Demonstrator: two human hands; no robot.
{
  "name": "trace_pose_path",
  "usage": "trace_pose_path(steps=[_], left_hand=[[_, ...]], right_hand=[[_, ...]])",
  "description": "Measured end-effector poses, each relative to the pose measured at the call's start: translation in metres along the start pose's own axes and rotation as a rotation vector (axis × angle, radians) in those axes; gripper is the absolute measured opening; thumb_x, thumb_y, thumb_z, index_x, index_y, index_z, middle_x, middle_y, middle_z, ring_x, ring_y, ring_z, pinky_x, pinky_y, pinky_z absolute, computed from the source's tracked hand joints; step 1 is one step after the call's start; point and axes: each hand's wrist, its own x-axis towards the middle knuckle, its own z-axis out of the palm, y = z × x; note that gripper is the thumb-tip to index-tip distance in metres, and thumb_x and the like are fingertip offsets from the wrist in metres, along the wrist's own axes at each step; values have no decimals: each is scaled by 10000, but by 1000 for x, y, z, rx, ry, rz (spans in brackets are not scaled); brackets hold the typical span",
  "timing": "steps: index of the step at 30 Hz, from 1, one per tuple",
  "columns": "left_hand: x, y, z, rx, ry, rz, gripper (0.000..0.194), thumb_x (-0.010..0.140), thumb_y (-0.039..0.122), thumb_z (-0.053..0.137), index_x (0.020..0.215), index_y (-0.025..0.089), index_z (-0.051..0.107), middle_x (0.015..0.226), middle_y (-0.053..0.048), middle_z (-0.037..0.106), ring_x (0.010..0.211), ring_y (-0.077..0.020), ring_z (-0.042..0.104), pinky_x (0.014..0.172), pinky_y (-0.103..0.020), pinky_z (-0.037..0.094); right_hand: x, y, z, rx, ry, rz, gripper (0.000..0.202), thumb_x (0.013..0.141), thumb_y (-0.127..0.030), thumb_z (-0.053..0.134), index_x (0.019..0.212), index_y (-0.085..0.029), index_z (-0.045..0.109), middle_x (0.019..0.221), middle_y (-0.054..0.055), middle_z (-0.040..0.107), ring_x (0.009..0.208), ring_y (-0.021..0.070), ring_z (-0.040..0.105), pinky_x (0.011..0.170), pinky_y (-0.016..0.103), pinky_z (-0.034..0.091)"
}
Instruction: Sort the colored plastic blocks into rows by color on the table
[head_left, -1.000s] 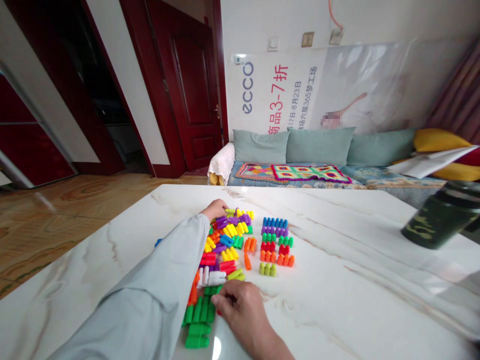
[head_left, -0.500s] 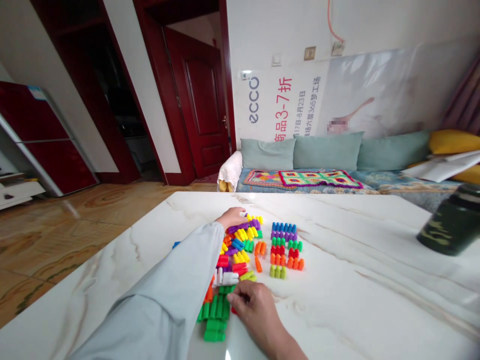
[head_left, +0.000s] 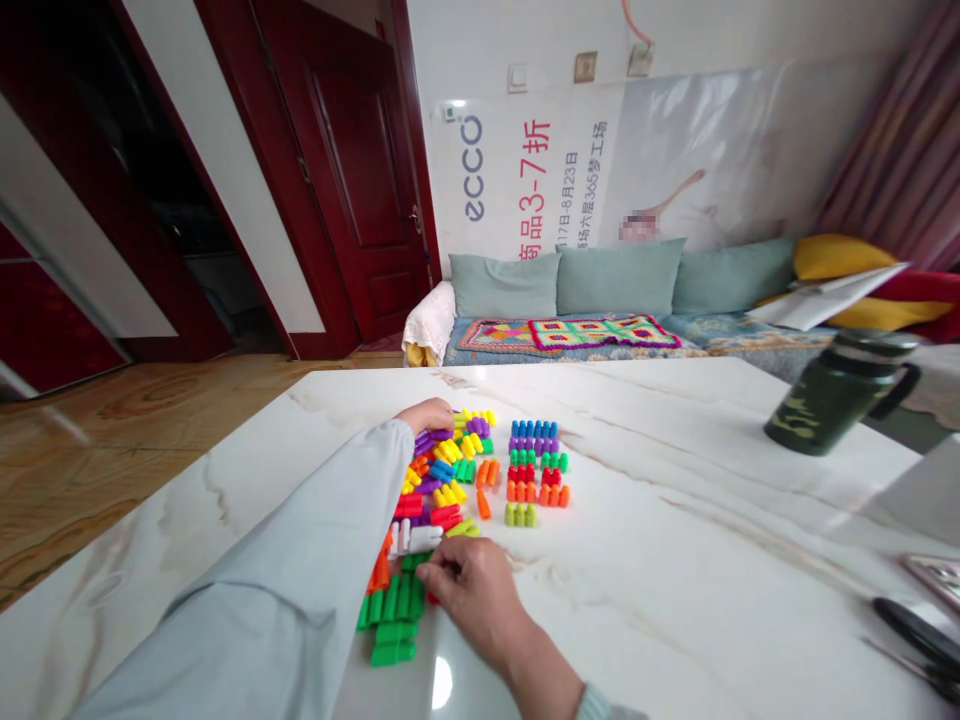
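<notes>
My left hand [head_left: 426, 415] reaches over the far end of a heap of colourful plastic building blocks, close to a group of purple blocks [head_left: 433, 441]. Its fingertips are hard to make out, so its grip is unclear. Nearer to me, my right hand [head_left: 480, 590] is closed with the fingers curled, beside green blocks [head_left: 397, 600] and white blocks [head_left: 416, 538]. A bit of a red block [head_left: 433, 598] shows under its fingertips; whether it is pinched cannot be seen. Right of the heap stand short rows of blocks, including blue [head_left: 534, 430], red [head_left: 523, 474] and lime [head_left: 520, 515].
The blocks lie on a white marble-patterned table [head_left: 675, 560]. A camouflage mug [head_left: 829, 395] stands at the right, with a dark-handled object [head_left: 915, 635] near the right edge. Beyond the table is a sofa with pillows [head_left: 622, 280].
The view has turned to the right, so the blocks and hands appear further left and more of the table's right side shows. Against the blocks, both hands have barely moved.
</notes>
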Motion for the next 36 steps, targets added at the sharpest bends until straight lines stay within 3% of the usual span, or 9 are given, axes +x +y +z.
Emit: trace_pose_path(steps=[3, 6, 13, 18, 21, 24, 29, 32, 36], left_hand=[[-7, -4, -1, -42, -38, -35, 33, 554, 136, 684, 530, 149, 665, 404, 34, 520, 514, -164, 565, 516, -244, 417], [-19, -10, -6, -133, 6, -28, 28, 567, 120, 666, 554, 144, 665, 439, 36, 539, 500, -138, 540, 520, -235, 419], [-81, -12, -19, -431, 307, 19, 114, 645, 197, 682, 739, 140, 650, 688, -11, 666, 647, -132, 614, 614, -227, 498], [-159, 0, 12, -680, 385, 37, 403, 719, 381, 670, 1047, 153, 611, 915, -58, 706, 789, -160, 690, 706, -270, 574], [-201, 8, 37, -1137, 396, -9, 535, 607, 376, 803, 1066, 175, 616, 988, -71, 699, 821, -174, 700, 765, -301, 585], [-228, 16, 55, -1308, 453, -50, 550, 570, 352, 849, 1048, 187, 633, 1006, -71, 700, 853, -181, 702, 802, -300, 581], [-244, 20, 70, -1248, 463, -2, 430, 629, 371, 823, 978, 182, 659, 927, -77, 719, 826, -206, 708, 757, -300, 579], [-249, 18, 73, -1047, 499, 89, 272, 672, 326, 790, 898, 209, 693, 924, -80, 724, 872, -221, 698, 741, -284, 567], [-257, 16, 73, -805, 580, 92, 169, 713, 328, 764, 857, 242, 745, 866, -70, 729, 738, -200, 666, 620, -265, 522]], right_hand=[[2, 1, 0, -20, 9, 0, 142, 797, -265, 677, 675, -195, 703, 609, -29, 629, 565, 93, 498, 551, 206, 299], [3, 1, 0, -45, 13, 3, 159, 799, -277, 678, 666, -191, 698, 609, -24, 634, 573, 94, 508, 555, 207, 295], [5, 1, -1, -28, 28, -15, 179, 807, -258, 654, 653, -170, 676, 594, -20, 611, 570, 97, 493, 550, 212, 287], [6, 5, 1, 146, 32, -50, 133, 833, -249, 588, 769, -157, 659, 614, -22, 583, 578, 108, 500, 559, 211, 338], [6, 8, 2, 251, 61, -102, 171, 848, -321, 579, 858, -156, 622, 648, -22, 563, 579, 110, 481, 546, 212, 355], [5, 11, 2, 333, 90, -112, 283, 854, -438, 586, 922, -164, 584, 749, -3, 579, 566, 99, 463, 516, 211, 358], [2, 8, 0, 424, 109, -96, 383, 842, -537, 600, 952, -172, 564, 763, -11, 566, 513, 80, 409, 470, 213, 323], [1, 5, -1, 403, 120, -128, 369, 833, -529, 629, 870, -165, 588, 703, -5, 571, 562, 106, 455, 513, 225, 371], [0, 4, -1, 477, 118, -149, 382, 837, -520, 641, 990, -171, 605, 795, 19, 631, 636, 133, 541, 559, 235, 430]])
